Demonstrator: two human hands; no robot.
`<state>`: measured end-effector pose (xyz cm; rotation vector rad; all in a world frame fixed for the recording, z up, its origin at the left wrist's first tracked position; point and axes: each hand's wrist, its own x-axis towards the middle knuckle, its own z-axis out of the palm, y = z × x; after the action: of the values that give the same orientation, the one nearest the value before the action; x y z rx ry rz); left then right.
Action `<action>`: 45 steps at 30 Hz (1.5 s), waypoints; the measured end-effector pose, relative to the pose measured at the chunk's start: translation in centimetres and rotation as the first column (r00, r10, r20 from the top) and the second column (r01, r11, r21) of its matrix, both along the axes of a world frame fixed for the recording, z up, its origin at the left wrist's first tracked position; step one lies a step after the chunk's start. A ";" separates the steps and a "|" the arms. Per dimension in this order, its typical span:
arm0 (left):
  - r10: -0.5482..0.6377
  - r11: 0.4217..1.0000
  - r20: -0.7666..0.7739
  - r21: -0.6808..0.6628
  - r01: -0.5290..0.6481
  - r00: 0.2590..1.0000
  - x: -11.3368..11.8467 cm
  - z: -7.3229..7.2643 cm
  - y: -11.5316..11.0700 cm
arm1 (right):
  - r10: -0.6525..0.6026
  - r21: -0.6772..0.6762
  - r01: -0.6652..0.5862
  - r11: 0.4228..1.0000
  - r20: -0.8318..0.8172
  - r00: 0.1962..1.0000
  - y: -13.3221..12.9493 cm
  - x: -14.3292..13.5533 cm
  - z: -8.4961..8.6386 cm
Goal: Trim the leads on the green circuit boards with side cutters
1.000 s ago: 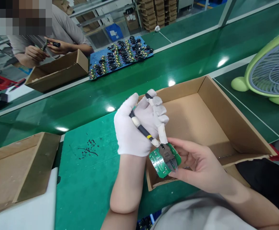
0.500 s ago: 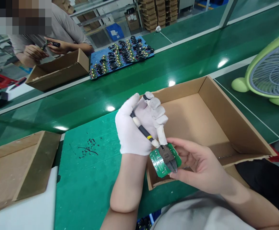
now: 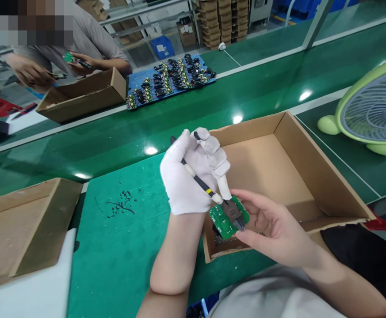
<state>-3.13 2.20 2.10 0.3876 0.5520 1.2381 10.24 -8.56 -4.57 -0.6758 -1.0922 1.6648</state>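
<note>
My left hand (image 3: 196,174), in a white glove, is palm up and wrapped round the cutting pliers (image 3: 233,213), whose handles have black, white and yellow bands. The plier jaws lie over a green circuit board (image 3: 222,224) and point down and right. My right hand (image 3: 275,227), bare, pinches the right edge of the board between thumb and fingers. Both hands are over the near left part of an open cardboard box (image 3: 322,168). Small metallic bits show in the box below the board.
Dark clippings (image 3: 121,206) lie on the green mat (image 3: 113,256). A second cardboard box (image 3: 43,229) is at the left, a green fan (image 3: 372,106) at the right. Across the bench, a person's hands (image 3: 30,73) work beside another box (image 3: 83,99) and a blue tray of parts (image 3: 136,79).
The plier jaws and board have shifted slightly, and the jaws look closer together. The other person's hands have moved apart, and a green board now shows in one.
</note>
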 end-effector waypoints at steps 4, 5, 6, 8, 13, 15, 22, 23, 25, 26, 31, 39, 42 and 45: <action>0.013 0.994 -0.001 0.108 -0.013 1.000 0.2 -0.3 -0.1 | -0.123 0.053 0.114 0.992 0.242 0.963 -0.4 1.8 0.8; 0.012 0.991 -0.004 0.132 -0.011 1.000 0.3 -0.4 -0.2 | -0.194 0.121 0.164 0.979 0.319 0.928 -0.3 2.4 1.2; 0.008 0.989 -0.008 0.149 -0.006 1.000 0.4 -0.5 -0.3 | -0.268 0.206 0.201 0.958 0.385 0.883 -0.1 2.9 1.8; 0.001 0.986 -0.012 0.164 0.001 1.000 0.7 -0.7 -0.5 | -0.360 0.353 0.193 0.915 0.502 0.787 0.7 3.5 3.1; -0.009 0.986 -0.054 0.164 0.018 0.998 1.5 -1.0 -1.3 | -0.390 0.522 -0.070 0.850 0.713 0.583 4.4 2.1 6.3; 0.023 0.993 -0.069 0.113 -0.015 0.997 1.7 -1.0 -1.5 | -0.397 0.554 -0.157 0.818 0.740 0.543 5.7 1.2 7.0; 0.109 0.991 -0.023 0.080 -0.107 0.994 1.4 -1.1 -1.4 | -0.431 0.603 -0.256 0.756 0.753 0.498 7.4 0.1 7.7; 0.108 0.991 -0.018 0.086 -0.106 0.994 1.3 -1.1 -1.4 | -0.447 0.619 -0.258 0.742 0.743 0.498 7.5 0.1 7.7; 0.105 0.990 -0.011 0.100 -0.103 0.994 1.1 -0.9 -1.4 | -0.481 0.648 -0.264 0.715 0.729 0.486 7.6 0.0 7.7; 0.106 0.988 -0.008 0.109 -0.105 0.994 1.0 -0.8 -1.4 | -0.499 0.660 -0.267 0.702 0.724 0.476 7.7 0.0 7.7; 0.080 0.985 -0.002 0.153 -0.079 0.997 0.9 -0.1 -1.7 | -0.547 0.698 -0.310 0.646 0.706 0.449 8.3 -0.1 7.8; -0.016 0.970 -0.056 0.239 0.029 0.998 0.0 1.1 -3.5 | -0.608 0.786 -0.263 0.560 0.605 0.515 7.4 0.1 8.3; -0.029 0.966 -0.073 0.254 0.047 0.997 -0.3 1.1 -3.6 | -0.593 0.792 -0.267 0.550 0.595 0.542 7.3 0.1 8.7; -0.051 0.977 -0.072 0.205 0.065 0.996 -0.2 1.0 -3.4 | -0.547 0.761 -0.277 0.586 0.624 0.558 7.6 0.3 9.0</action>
<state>-3.37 -1.22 3.13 0.6187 0.4658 1.2337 10.55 -0.94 4.48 -0.9002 -2.2080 0.3855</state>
